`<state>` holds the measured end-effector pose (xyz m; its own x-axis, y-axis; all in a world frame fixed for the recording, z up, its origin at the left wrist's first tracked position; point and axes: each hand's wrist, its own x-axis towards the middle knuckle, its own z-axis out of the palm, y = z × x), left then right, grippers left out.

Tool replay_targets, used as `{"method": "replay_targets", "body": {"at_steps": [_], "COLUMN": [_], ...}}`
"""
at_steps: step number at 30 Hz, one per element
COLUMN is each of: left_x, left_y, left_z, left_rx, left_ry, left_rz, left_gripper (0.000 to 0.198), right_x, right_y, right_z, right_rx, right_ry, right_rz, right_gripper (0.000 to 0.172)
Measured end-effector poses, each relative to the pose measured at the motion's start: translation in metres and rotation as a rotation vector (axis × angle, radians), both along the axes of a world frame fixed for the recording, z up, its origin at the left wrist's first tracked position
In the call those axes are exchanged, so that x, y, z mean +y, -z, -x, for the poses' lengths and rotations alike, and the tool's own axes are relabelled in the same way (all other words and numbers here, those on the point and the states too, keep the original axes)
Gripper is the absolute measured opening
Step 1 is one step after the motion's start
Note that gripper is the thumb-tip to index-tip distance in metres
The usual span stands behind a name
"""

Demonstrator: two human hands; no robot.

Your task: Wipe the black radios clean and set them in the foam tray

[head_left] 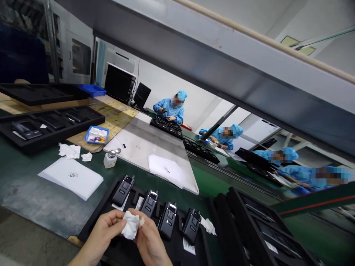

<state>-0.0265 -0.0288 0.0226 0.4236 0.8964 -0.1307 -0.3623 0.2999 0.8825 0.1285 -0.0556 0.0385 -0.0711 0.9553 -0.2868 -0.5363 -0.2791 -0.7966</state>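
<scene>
My left hand (109, 226) and my right hand (148, 232) meet low in the view, both closed on a folded white tissue (130, 225). Under and just beyond them lies a black foam tray (119, 249) bearing several black handheld radios, such as the one at the left end (123, 191) and the one at the right end (192, 226). White labels (189, 245) lie beside some radios. The wrists cover part of the tray.
A small pump bottle (110, 159), crumpled tissues (69, 150) and paper sheets (72, 177) lie beyond the tray. A blue bin (96, 135) stands farther left. Black trays (230, 221) are stacked at right. An overhead shelf (194, 40) crosses above; co-workers (170, 108) sit along the line.
</scene>
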Motion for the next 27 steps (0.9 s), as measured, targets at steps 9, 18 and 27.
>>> {"method": "replay_targets", "body": {"at_steps": [9, 18, 27], "left_x": [0.012, 0.025, 0.031], "left_y": [0.035, 0.064, 0.069], "left_z": [0.022, 0.008, 0.011], "left_rx": [0.705, 1.327, 1.374], "left_ry": [-0.316, -0.373, -0.378], "left_rz": [-0.615, -1.225, -1.342], "left_gripper": [0.032, 0.080, 0.084], "right_x": [0.048, 0.133, 0.129], "right_y": [0.002, 0.008, 0.002], "right_z": [-0.027, -0.031, -0.036], "right_rx": [-0.151, -1.637, -1.806], "right_ry": [0.135, -0.136, -0.522], "right_rz": [0.030, -0.919, -0.899], "right_gripper": [0.042, 0.035, 0.060]}}
